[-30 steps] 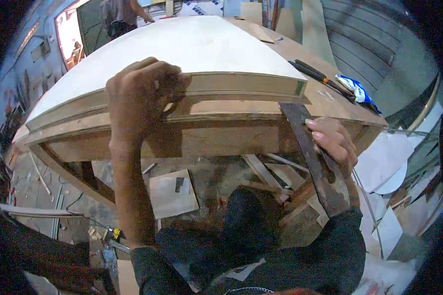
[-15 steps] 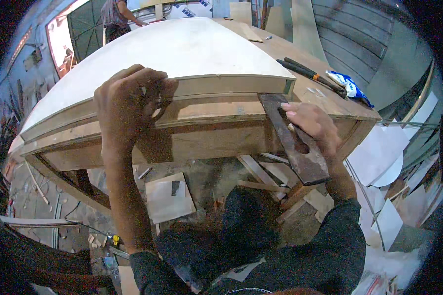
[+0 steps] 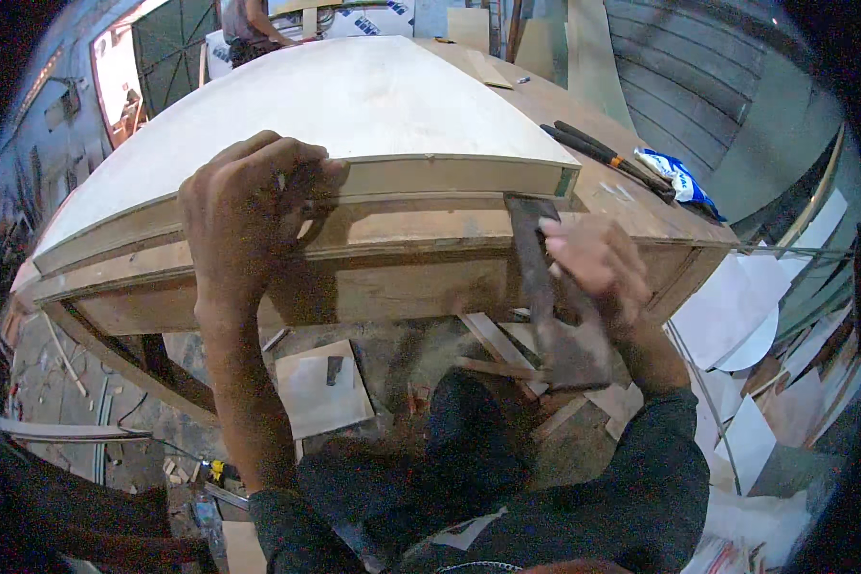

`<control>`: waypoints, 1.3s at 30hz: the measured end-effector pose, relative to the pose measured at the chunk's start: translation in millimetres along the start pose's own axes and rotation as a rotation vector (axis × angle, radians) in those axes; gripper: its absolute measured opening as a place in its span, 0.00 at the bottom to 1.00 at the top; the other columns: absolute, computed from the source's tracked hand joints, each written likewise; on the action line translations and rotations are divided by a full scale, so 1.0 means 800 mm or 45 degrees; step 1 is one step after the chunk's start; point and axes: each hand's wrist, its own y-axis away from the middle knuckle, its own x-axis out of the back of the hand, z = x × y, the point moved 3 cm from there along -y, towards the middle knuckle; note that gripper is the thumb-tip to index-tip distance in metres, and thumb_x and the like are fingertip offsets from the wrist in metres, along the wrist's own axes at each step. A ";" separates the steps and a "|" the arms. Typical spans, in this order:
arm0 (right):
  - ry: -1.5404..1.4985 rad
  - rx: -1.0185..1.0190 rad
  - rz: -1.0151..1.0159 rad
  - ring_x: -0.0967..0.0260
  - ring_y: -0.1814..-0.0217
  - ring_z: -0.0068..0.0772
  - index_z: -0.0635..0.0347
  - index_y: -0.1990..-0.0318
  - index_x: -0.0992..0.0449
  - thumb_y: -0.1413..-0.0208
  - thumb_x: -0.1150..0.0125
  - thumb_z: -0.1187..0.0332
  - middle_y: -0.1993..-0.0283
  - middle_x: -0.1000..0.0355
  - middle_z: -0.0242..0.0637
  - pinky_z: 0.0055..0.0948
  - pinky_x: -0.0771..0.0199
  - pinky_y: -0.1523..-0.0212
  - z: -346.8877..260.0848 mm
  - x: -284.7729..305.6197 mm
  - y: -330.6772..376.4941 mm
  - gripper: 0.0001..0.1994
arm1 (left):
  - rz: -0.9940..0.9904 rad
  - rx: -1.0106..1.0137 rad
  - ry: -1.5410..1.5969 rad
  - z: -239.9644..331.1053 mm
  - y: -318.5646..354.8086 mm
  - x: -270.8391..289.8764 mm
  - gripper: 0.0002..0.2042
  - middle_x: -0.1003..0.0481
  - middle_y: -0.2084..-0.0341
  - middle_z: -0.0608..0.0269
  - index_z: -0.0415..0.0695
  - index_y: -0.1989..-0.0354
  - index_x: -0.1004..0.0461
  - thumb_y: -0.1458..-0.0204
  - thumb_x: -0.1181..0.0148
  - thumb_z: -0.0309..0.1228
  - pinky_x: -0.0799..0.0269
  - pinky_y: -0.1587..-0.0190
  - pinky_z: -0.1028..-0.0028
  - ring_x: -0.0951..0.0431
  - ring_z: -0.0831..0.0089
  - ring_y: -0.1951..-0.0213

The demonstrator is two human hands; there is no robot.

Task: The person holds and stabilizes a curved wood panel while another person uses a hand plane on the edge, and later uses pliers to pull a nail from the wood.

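Note:
A white-topped panel [image 3: 383, 105] with pale wooden edges lies on a wooden table [image 3: 421, 230]. At its near edge, my left hand [image 3: 249, 196] is closed with the fingers curled in. What sits inside those fingers, if anything, is hidden. My right hand [image 3: 598, 263] grips a long, dark brown, worn flat tool [image 3: 536, 277] by its side, and motion blurs both. The tool has an oblong slot and widens toward its lower end. Its narrow upper end meets the panel's near edge close to the right corner, and the wide end hangs off the table front.
Black-handled long tools [image 3: 603, 148] and a blue-and-white packet [image 3: 679, 177] lie on the table at right. Another person [image 3: 253, 29] stands beyond the panel. Wood offcuts [image 3: 507, 344] and a square board [image 3: 325, 387] litter the floor. White sheet scraps [image 3: 737, 297] pile up at right.
The flat tool's lower end has swung left and down, and my right hand has moved slightly down with it. My left hand stays nearly still. The other person has shifted right in view.

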 end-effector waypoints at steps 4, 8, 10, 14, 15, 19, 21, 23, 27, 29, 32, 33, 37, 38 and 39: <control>0.180 0.138 -0.012 0.25 0.63 0.36 0.63 0.52 0.25 0.53 0.30 0.77 0.49 0.23 0.47 0.37 0.24 0.58 -0.018 -0.014 0.002 0.19 | -0.024 0.035 0.013 -0.004 0.000 -0.001 0.11 0.19 0.75 0.66 0.50 0.71 0.17 0.51 0.30 0.43 0.26 0.69 0.69 0.18 0.67 0.73; 0.149 0.103 -0.058 0.27 0.57 0.38 0.62 0.49 0.26 0.55 0.31 0.79 0.43 0.27 0.50 0.41 0.23 0.54 -0.017 -0.016 0.006 0.23 | 0.065 -0.134 -0.019 -0.013 0.000 -0.008 0.11 0.19 0.75 0.65 0.51 0.71 0.17 0.53 0.30 0.44 0.24 0.68 0.67 0.18 0.64 0.73; 0.140 0.094 -0.074 0.27 0.59 0.39 0.64 0.48 0.26 0.55 0.31 0.80 0.45 0.26 0.50 0.41 0.22 0.55 -0.017 -0.014 0.009 0.23 | 0.013 -0.133 -0.090 -0.018 0.001 -0.013 0.10 0.20 0.75 0.64 0.53 0.72 0.18 0.53 0.31 0.45 0.24 0.68 0.64 0.17 0.61 0.71; 0.098 0.184 0.164 0.26 0.60 0.43 0.68 0.54 0.27 0.47 0.34 0.78 0.53 0.24 0.52 0.42 0.21 0.57 -0.008 -0.024 0.018 0.13 | 0.073 -0.177 -0.014 -0.021 0.000 -0.013 0.07 0.18 0.72 0.70 0.56 0.70 0.17 0.56 0.28 0.42 0.22 0.68 0.68 0.17 0.64 0.72; 0.087 0.176 0.198 0.26 0.60 0.43 0.68 0.54 0.27 0.47 0.35 0.78 0.54 0.24 0.52 0.43 0.21 0.58 -0.008 -0.023 0.024 0.13 | 0.077 -0.178 -0.037 -0.021 0.001 -0.012 0.06 0.19 0.72 0.70 0.56 0.71 0.17 0.56 0.29 0.41 0.22 0.67 0.66 0.17 0.63 0.71; -0.082 0.034 0.367 0.27 0.60 0.44 0.67 0.56 0.28 0.46 0.37 0.78 0.57 0.26 0.52 0.44 0.23 0.58 -0.002 -0.013 0.053 0.11 | 0.074 -0.176 -0.038 -0.021 -0.001 -0.009 0.06 0.20 0.74 0.68 0.55 0.72 0.18 0.55 0.30 0.40 0.23 0.66 0.64 0.18 0.61 0.69; -0.201 -0.056 0.473 0.27 0.61 0.45 0.66 0.56 0.28 0.45 0.38 0.78 0.59 0.27 0.52 0.44 0.23 0.59 0.004 -0.008 0.073 0.10 | 0.138 -0.191 -0.011 -0.019 0.000 -0.009 0.07 0.21 0.74 0.67 0.55 0.72 0.18 0.54 0.30 0.40 0.23 0.66 0.64 0.18 0.61 0.69; -0.324 -0.150 0.576 0.27 0.61 0.45 0.66 0.57 0.29 0.45 0.39 0.77 0.60 0.28 0.52 0.45 0.24 0.59 0.010 -0.008 0.096 0.09 | 0.232 -0.202 0.016 -0.019 0.002 -0.010 0.08 0.21 0.75 0.66 0.54 0.71 0.19 0.54 0.30 0.42 0.23 0.66 0.63 0.18 0.61 0.68; -0.422 -0.189 0.648 0.28 0.61 0.46 0.65 0.59 0.30 0.44 0.41 0.77 0.64 0.30 0.51 0.46 0.25 0.60 -0.005 -0.002 0.153 0.07 | 0.640 -0.113 0.041 -0.040 0.025 0.007 0.08 0.19 0.72 0.66 0.53 0.67 0.18 0.51 0.29 0.40 0.22 0.64 0.66 0.18 0.66 0.66; -0.321 -0.118 0.547 0.30 0.65 0.40 0.63 0.56 0.28 0.43 0.38 0.73 0.65 0.32 0.44 0.40 0.26 0.70 -0.020 0.005 0.174 0.09 | 0.763 0.025 -0.097 -0.083 0.054 0.042 0.09 0.18 0.70 0.65 0.49 0.67 0.18 0.51 0.30 0.39 0.22 0.64 0.65 0.18 0.65 0.68; -0.172 0.166 0.577 0.30 0.70 0.39 0.62 0.54 0.27 0.43 0.40 0.72 0.67 0.32 0.44 0.40 0.27 0.75 -0.047 0.015 0.187 0.11 | 0.587 0.523 -0.323 -0.159 0.098 0.093 0.09 0.18 0.66 0.60 0.48 0.64 0.17 0.49 0.34 0.37 0.25 0.55 0.64 0.19 0.60 0.62; -0.257 0.104 0.554 0.30 0.71 0.40 0.62 0.53 0.27 0.43 0.41 0.72 0.68 0.32 0.45 0.40 0.27 0.76 -0.048 0.016 0.185 0.11 | 0.585 0.371 -0.338 -0.173 0.106 0.101 0.09 0.18 0.65 0.59 0.47 0.62 0.17 0.48 0.35 0.37 0.26 0.54 0.63 0.19 0.60 0.61; -0.252 -0.143 0.408 0.29 0.74 0.42 0.64 0.54 0.28 0.38 0.45 0.67 0.70 0.30 0.50 0.39 0.26 0.75 -0.057 0.008 0.160 0.10 | 0.479 0.261 -0.247 -0.207 0.120 0.099 0.12 0.19 0.59 0.58 0.48 0.57 0.18 0.43 0.43 0.38 0.34 0.45 0.63 0.21 0.60 0.55; -0.181 -0.155 0.285 0.28 0.74 0.43 0.65 0.55 0.28 0.37 0.46 0.66 0.70 0.29 0.52 0.40 0.25 0.75 -0.058 0.004 0.150 0.11 | 0.524 0.222 -0.237 -0.208 0.121 0.094 0.13 0.20 0.58 0.60 0.48 0.56 0.18 0.43 0.44 0.38 0.37 0.44 0.63 0.22 0.61 0.56; -0.178 -0.154 0.268 0.28 0.74 0.44 0.66 0.55 0.28 0.36 0.47 0.65 0.70 0.29 0.52 0.40 0.25 0.74 -0.063 0.002 0.143 0.12 | 0.565 0.191 -0.222 -0.209 0.121 0.090 0.13 0.20 0.58 0.62 0.49 0.56 0.18 0.43 0.44 0.38 0.39 0.43 0.63 0.23 0.61 0.56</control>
